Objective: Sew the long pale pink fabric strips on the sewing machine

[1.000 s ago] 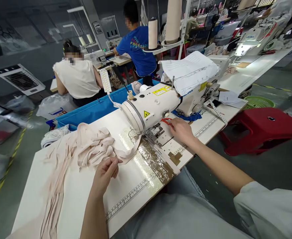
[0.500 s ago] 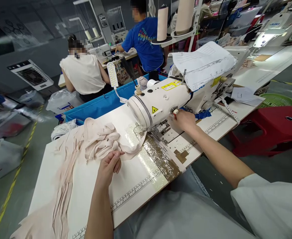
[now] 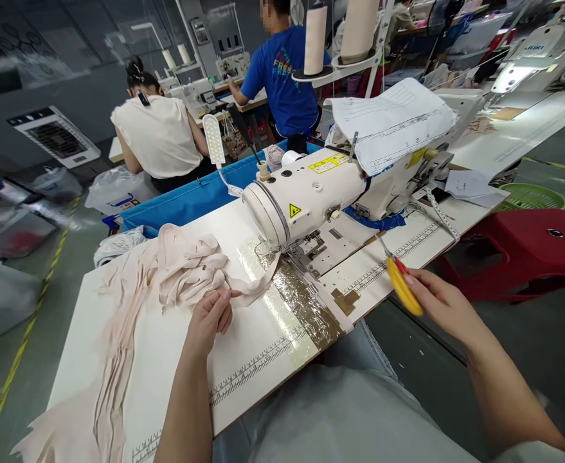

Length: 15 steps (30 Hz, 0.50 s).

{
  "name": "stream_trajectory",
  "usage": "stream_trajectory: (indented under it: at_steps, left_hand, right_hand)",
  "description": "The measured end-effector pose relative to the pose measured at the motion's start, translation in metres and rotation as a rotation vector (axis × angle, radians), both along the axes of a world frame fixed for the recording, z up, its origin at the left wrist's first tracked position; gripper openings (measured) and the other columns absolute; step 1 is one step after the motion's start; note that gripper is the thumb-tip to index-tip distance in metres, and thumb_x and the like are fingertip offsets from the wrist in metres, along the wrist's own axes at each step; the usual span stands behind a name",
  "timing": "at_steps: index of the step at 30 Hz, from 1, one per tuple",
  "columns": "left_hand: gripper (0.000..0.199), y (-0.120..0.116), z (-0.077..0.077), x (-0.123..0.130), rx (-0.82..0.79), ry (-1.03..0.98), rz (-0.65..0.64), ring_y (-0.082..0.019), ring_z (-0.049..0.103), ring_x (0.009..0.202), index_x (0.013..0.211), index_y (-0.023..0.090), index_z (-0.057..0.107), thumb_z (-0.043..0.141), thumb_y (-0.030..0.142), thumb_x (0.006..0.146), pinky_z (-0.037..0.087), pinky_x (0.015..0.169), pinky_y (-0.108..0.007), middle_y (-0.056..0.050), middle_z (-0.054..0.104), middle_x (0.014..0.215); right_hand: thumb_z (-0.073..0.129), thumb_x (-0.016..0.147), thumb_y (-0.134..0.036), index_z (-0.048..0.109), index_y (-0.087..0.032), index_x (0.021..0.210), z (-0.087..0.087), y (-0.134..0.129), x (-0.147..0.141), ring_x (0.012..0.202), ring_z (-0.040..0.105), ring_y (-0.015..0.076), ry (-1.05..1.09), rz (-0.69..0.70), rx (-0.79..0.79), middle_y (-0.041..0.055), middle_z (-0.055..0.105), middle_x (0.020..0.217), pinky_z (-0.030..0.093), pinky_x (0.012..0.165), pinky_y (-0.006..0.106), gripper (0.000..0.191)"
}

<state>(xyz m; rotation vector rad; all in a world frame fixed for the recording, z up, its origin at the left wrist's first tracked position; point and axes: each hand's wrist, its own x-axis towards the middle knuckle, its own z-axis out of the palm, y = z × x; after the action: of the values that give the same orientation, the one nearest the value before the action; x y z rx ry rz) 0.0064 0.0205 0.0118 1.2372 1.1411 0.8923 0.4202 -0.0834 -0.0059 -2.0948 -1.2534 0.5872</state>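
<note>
In the head view my right hand [image 3: 442, 301] holds thread snips [image 3: 402, 286] with yellow and red handles, their metal tip pointing up and left over the table's front edge. My left hand [image 3: 212, 316] is closed in a pinch beside a beige fabric strip [image 3: 256, 287]; whatever lies between those fingertips is too small to make out. The strip runs from a loose beige pile [image 3: 190, 267] to the needle area of a white sewing machine [image 3: 311, 193]. Beige fabric pieces [image 3: 116, 360] lie in long folds left of my left forearm.
The white table [image 3: 258, 386] has printed rulers along its front edge. Thread cones [image 3: 315, 42] and paper sheets [image 3: 393, 122] sit above the machine. A red stool [image 3: 528, 257] and a green basket [image 3: 535, 195] stand at right. Two people [image 3: 159, 135] sit beyond a blue cloth bin [image 3: 180, 199].
My right hand has drawn back from the machine's front to the right, and thread snips now show in it. My left hand stays almost in place, still pinched.
</note>
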Motion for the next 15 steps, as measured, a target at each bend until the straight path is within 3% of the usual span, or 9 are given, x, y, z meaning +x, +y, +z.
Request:
stream_trajectory:
  at_steps: [3, 7, 10, 12, 15]
  left_hand:
    - [0.041, 0.000, -0.001, 0.002, 0.010, -0.017, 0.023, -0.006, 0.028, 0.036, 0.089, 0.015, 0.067, 0.063, 0.055, 0.083, 0.023, 0.041, -0.020, 0.010, 0.031, 0.039]
    - [0.043, 0.001, -0.002, 0.003, 0.004, -0.011, 0.017, -0.006, 0.028, 0.035, 0.090, 0.015, 0.067, 0.063, 0.057, 0.083, 0.022, 0.040, -0.020, 0.010, 0.031, 0.038]
    - [0.043, 0.000, -0.002, 0.004, 0.009, -0.004, 0.006, -0.006, 0.028, 0.035, 0.091, 0.015, 0.068, 0.062, 0.057, 0.084, 0.022, 0.039, -0.020, 0.010, 0.031, 0.038]
    - [0.043, -0.001, -0.001, 0.005, 0.018, -0.003, 0.002, -0.006, 0.029, 0.035, 0.091, 0.015, 0.068, 0.061, 0.057, 0.084, 0.023, 0.040, -0.020, 0.009, 0.032, 0.038]
    - [0.043, -0.002, 0.000, 0.006, 0.034, -0.001, -0.009, -0.006, 0.029, 0.035, 0.092, 0.015, 0.069, 0.062, 0.057, 0.084, 0.024, 0.040, -0.020, 0.010, 0.032, 0.038]
  right_hand:
    - [0.042, 0.080, -0.069, 0.065, -0.026, 0.102, -0.003, -0.008, 0.000, 0.079, 0.066, 0.0269, 0.078, 0.141, -0.004, 0.0112, 0.071, 0.098, 0.053, 0.061, 0.035, 0.054]
    - [0.042, 0.083, -0.065, 0.063, -0.028, 0.112, 0.000, -0.007, -0.010, 0.081, 0.067, 0.0244, -0.036, 0.339, 0.021, 0.0100, 0.067, 0.120, 0.053, 0.060, 0.034, 0.051]
    - [0.047, 0.082, -0.061, 0.062, -0.027, 0.112, 0.011, 0.004, -0.036, 0.073, 0.065, 0.0221, -0.287, 0.482, 0.014, 0.0090, 0.070, 0.103, 0.049, 0.061, 0.033, 0.048]
    - [0.052, 0.080, -0.061, 0.064, -0.023, 0.103, 0.019, 0.019, -0.061, 0.068, 0.062, 0.0216, -0.496, 0.556, 0.020, 0.0080, 0.069, 0.088, 0.046, 0.062, 0.033, 0.046]
    - [0.047, 0.087, -0.058, 0.066, -0.017, 0.095, 0.024, 0.047, -0.098, 0.068, 0.062, 0.0220, -0.728, 0.613, 0.039, 0.0102, 0.067, 0.086, 0.041, 0.062, 0.032, 0.046]
